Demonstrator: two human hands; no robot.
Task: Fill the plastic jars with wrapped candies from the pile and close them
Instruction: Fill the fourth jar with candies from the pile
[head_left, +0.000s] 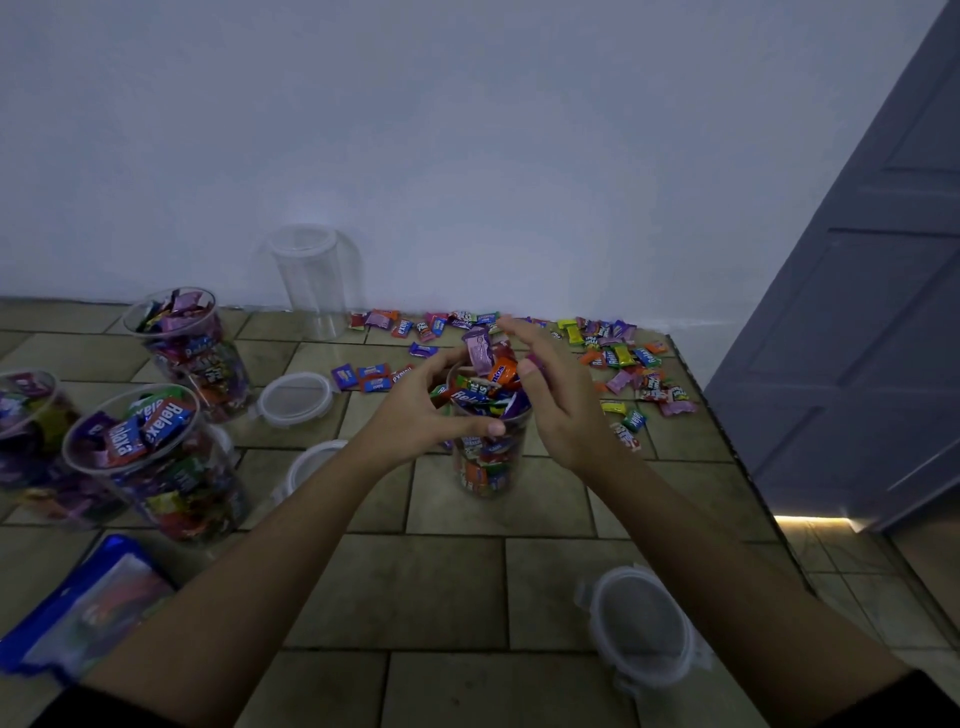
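- Nearest, a clear lid (644, 629) lay flat on the tiled floor (441, 587) at the lower right. A blue plastic bag (78, 608) lay at the lower left.
- Both forearms reached forward to the middle jar (488, 467), which stood upright and open on the floor, with wrapped candies heaped above its rim.
- The left hand (415, 410) gripped the middle jar near its rim, with the fingers curled round its far left side and the thumb laid across the front.
- The right hand (556, 400) hovered at the jar's right side, its fingers fairly straight beside the heaped candies. Whether it pinched a candy could not be told.
- A second lid (311, 462) lay just left of the left forearm, and a third lid (296, 400) lay a little beyond it.
- Three filled jars stood lidless at the left: the near filled jar (156, 467), the edge jar (26, 431) cut off by the frame, and the back filled jar (192, 353).
- The candy pile (613, 358) lay scattered beyond and to the right of the middle jar, along the foot of the wall (467, 156).
- An empty jar (311, 280) stood upright against the wall.
- A grey door (857, 312) stood at the right.
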